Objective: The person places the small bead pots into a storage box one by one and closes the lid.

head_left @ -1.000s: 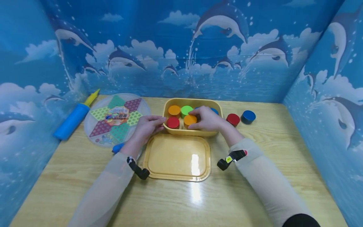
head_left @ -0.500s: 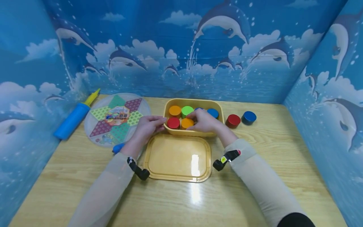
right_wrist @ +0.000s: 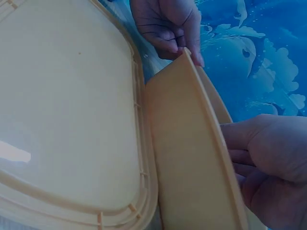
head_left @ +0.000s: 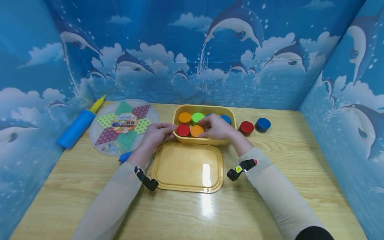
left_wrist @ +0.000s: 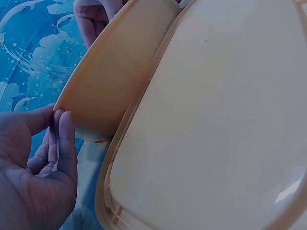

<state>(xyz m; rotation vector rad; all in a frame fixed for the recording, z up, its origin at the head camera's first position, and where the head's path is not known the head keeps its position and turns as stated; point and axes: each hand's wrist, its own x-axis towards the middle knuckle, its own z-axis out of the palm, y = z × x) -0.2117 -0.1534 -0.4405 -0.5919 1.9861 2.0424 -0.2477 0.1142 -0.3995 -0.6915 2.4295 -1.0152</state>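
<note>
A yellow plastic box [head_left: 204,141] holds several round coloured pieces. Its left end rim is pinched between the thumb and fingers of my left hand [head_left: 157,134], also plain in the left wrist view. My right hand [head_left: 219,127] reaches into the box, thumb and index finger at the right side of an orange round piece [head_left: 196,131] in the front row. In the right wrist view the box wall [right_wrist: 187,143] hides those fingertips. Left of that piece lies a red one [head_left: 183,130]; behind are an orange one [head_left: 184,118], a green one [head_left: 198,118] and blue ones [head_left: 226,119], partly covered.
A matching lid [head_left: 187,166] lies in front of the box. To the right stand a dark red piece [head_left: 246,128] and a blue piece [head_left: 262,125]. A star-patterned game board [head_left: 124,126] and a blue-yellow pump [head_left: 79,125] lie left. Dolphin-print sheets wall the table.
My right hand has moved the orange piece slightly left and down, beside the red one in the front row. The left hand stays on the box rim.
</note>
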